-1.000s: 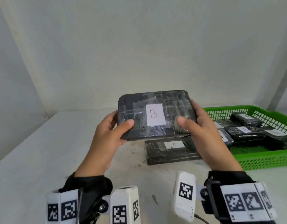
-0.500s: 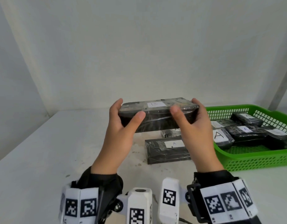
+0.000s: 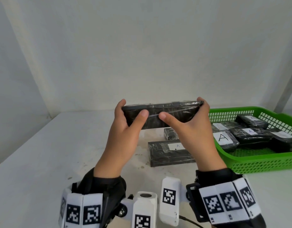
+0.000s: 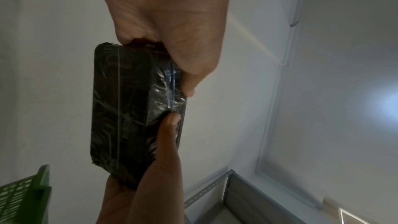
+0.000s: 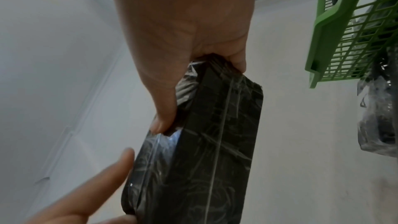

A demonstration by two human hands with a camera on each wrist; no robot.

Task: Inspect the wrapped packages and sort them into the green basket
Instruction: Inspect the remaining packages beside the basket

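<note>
holding the wrapped package edge-on above the surface, left hand and right hand fingers pinching its ends, beside the green basket; could slip on slick film.

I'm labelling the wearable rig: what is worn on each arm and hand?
Both the left hand and the right hand are bare. Each wrist has a black sleeve, a white band of black square code markers, and a white camera block. A thin black cable trails near the right block.
</note>
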